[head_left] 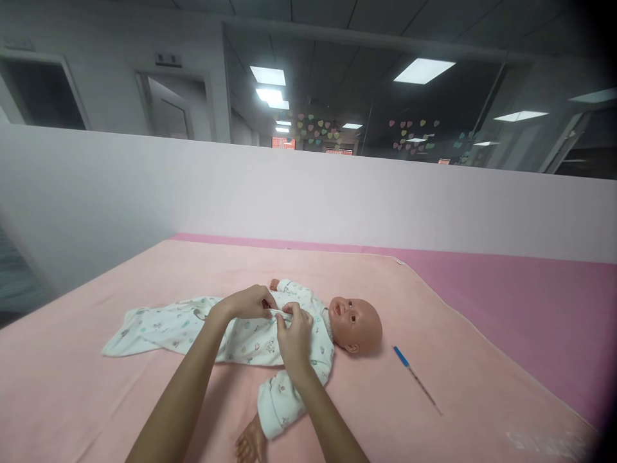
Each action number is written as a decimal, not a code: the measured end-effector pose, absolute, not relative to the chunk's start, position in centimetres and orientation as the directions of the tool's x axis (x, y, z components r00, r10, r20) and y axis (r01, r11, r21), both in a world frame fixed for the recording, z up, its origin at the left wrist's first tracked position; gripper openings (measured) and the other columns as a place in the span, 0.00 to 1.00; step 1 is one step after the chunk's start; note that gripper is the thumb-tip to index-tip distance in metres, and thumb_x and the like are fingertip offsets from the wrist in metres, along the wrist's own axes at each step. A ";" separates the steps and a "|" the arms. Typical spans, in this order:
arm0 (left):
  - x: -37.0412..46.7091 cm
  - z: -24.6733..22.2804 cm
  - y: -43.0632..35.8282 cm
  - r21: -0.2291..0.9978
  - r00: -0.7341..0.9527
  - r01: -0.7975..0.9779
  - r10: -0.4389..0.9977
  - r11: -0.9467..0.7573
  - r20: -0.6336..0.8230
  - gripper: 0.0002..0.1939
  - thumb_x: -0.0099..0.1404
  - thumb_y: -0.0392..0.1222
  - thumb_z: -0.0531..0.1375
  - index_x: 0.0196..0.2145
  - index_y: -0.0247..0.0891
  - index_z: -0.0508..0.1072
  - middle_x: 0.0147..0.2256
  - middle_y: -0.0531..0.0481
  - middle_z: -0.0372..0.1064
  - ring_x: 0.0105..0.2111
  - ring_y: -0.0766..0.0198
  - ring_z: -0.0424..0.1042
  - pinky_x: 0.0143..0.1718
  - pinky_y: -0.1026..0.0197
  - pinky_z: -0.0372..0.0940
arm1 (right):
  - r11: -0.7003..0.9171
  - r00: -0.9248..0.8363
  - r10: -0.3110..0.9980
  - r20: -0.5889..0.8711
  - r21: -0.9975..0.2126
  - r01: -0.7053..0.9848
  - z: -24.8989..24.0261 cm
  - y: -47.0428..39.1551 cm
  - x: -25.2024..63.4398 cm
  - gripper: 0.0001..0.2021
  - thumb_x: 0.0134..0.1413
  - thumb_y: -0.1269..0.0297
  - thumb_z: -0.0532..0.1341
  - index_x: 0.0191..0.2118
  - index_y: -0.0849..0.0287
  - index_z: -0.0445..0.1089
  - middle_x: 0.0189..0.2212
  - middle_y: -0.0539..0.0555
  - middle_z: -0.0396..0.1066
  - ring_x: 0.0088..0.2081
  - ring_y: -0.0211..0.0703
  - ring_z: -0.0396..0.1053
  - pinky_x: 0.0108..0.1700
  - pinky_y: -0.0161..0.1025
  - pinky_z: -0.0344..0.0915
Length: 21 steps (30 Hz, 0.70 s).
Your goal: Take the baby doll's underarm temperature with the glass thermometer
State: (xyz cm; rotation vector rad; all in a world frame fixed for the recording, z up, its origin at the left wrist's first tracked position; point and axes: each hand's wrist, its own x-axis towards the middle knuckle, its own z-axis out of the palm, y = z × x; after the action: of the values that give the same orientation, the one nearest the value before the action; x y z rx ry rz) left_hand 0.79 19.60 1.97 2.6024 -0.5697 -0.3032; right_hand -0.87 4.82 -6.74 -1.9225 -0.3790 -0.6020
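Note:
A baby doll [359, 325] lies on its back on a pink padded surface, its head to the right. It wears a white sleepsuit [255, 341] with small printed figures, whose leg part stretches flat to the left. My left hand [249, 302] pinches the front of the suit at the doll's middle. Close beside it, nearer the chest, my right hand [295, 331] grips a fold of the same cloth between thumb and fingers. One doll hand [250, 442] shows at the near sleeve's end, palm and fingers bare.
A thin stick with a blue handle [401, 356] lies right of the doll's head. The pink blanket [463, 373] covers the surface. A low white wall [308, 193] runs behind it, with windows and doors beyond.

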 end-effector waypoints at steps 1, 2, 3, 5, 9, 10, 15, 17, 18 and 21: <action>0.8 1.9 19.6 0.471 0.891 -0.342 -0.440 -0.813 -0.112 0.13 0.53 0.39 0.55 0.36 0.41 0.76 0.31 0.53 0.73 0.30 0.66 0.69 0.29 0.69 0.61 | -0.409 0.822 -0.003 0.569 -0.751 0.519 -6.7 4.8 -0.8 0.02 0.50 0.70 0.56 0.31 0.57 0.63 0.30 0.50 0.68 0.36 0.43 0.63 0.43 0.41 0.53; 0.9 1.9 19.6 0.465 0.892 -0.344 -0.438 -0.816 -0.109 0.13 0.53 0.39 0.55 0.36 0.41 0.76 0.31 0.53 0.73 0.30 0.66 0.69 0.29 0.69 0.61 | -0.405 0.820 0.003 0.573 -0.749 0.525 -6.6 4.8 -0.8 0.02 0.50 0.71 0.56 0.31 0.57 0.64 0.30 0.50 0.69 0.36 0.43 0.63 0.44 0.41 0.52; 0.9 1.8 19.6 0.462 0.893 -0.346 -0.437 -0.817 -0.104 0.13 0.53 0.39 0.55 0.36 0.41 0.76 0.31 0.53 0.73 0.30 0.66 0.69 0.30 0.68 0.61 | -0.401 0.817 0.009 0.576 -0.747 0.531 -6.6 4.8 -0.8 0.02 0.50 0.71 0.56 0.30 0.57 0.65 0.30 0.50 0.69 0.35 0.42 0.64 0.44 0.41 0.52; 0.9 1.7 19.5 0.459 0.896 -0.350 -0.434 -0.817 -0.089 0.13 0.52 0.40 0.56 0.36 0.41 0.75 0.32 0.52 0.73 0.31 0.65 0.70 0.31 0.68 0.61 | -0.394 0.814 0.014 0.581 -0.745 0.539 -6.6 4.8 -0.8 0.04 0.50 0.72 0.56 0.30 0.57 0.66 0.30 0.49 0.70 0.35 0.42 0.64 0.45 0.41 0.52; 1.0 1.7 19.3 0.512 0.891 -0.350 -0.447 -0.785 -0.077 0.13 0.51 0.38 0.56 0.36 0.39 0.73 0.34 0.51 0.73 0.34 0.64 0.70 0.34 0.66 0.63 | -0.396 0.800 0.022 0.599 -0.730 0.557 -6.8 4.9 -0.7 0.06 0.50 0.72 0.55 0.31 0.57 0.69 0.31 0.51 0.71 0.36 0.42 0.65 0.45 0.42 0.52; 1.0 1.7 19.3 0.532 0.888 -0.348 -0.453 -0.772 -0.078 0.13 0.51 0.38 0.57 0.36 0.39 0.73 0.35 0.51 0.72 0.35 0.63 0.70 0.34 0.66 0.63 | -0.399 0.796 0.025 0.605 -0.724 0.563 -6.8 4.9 -0.7 0.07 0.51 0.72 0.55 0.32 0.57 0.69 0.31 0.51 0.71 0.36 0.43 0.65 0.45 0.42 0.52; 0.8 2.0 19.5 0.562 0.885 -0.327 -0.455 -0.760 -0.100 0.13 0.51 0.38 0.58 0.37 0.39 0.71 0.33 0.51 0.72 0.34 0.64 0.71 0.32 0.67 0.63 | -0.425 0.790 0.038 0.612 -0.705 0.567 -7.0 4.9 -0.7 0.08 0.52 0.71 0.55 0.33 0.56 0.71 0.31 0.51 0.71 0.36 0.42 0.65 0.45 0.42 0.52; 0.8 2.1 19.5 0.552 0.886 -0.321 -0.450 -0.769 -0.112 0.13 0.52 0.39 0.57 0.37 0.40 0.72 0.33 0.52 0.72 0.34 0.64 0.71 0.32 0.67 0.63 | -0.434 0.794 0.045 0.606 -0.704 0.562 -7.0 4.9 -0.7 0.08 0.53 0.71 0.55 0.33 0.56 0.71 0.32 0.51 0.72 0.36 0.42 0.65 0.46 0.42 0.51; 0.7 2.2 19.5 0.549 0.887 -0.317 -0.447 -0.773 -0.118 0.13 0.52 0.39 0.57 0.37 0.40 0.72 0.33 0.52 0.72 0.34 0.63 0.71 0.32 0.67 0.63 | -0.435 0.796 0.049 0.604 -0.704 0.561 -7.0 4.9 -0.7 0.08 0.53 0.72 0.54 0.34 0.55 0.70 0.32 0.50 0.72 0.37 0.42 0.65 0.46 0.42 0.51; 0.6 2.4 19.5 0.547 0.892 -0.298 -0.432 -0.782 -0.131 0.13 0.52 0.39 0.57 0.38 0.40 0.71 0.33 0.51 0.73 0.34 0.63 0.70 0.31 0.67 0.62 | -0.435 0.792 0.055 0.608 -0.700 0.567 -7.0 4.9 -0.8 0.09 0.53 0.73 0.54 0.36 0.55 0.69 0.34 0.50 0.72 0.37 0.42 0.64 0.45 0.41 0.50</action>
State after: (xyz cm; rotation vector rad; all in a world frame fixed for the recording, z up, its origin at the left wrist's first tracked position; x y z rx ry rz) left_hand 0.63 19.48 2.40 2.5265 -0.5268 -0.3393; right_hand -0.83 4.86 -6.97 -1.9547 -0.4667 -0.6262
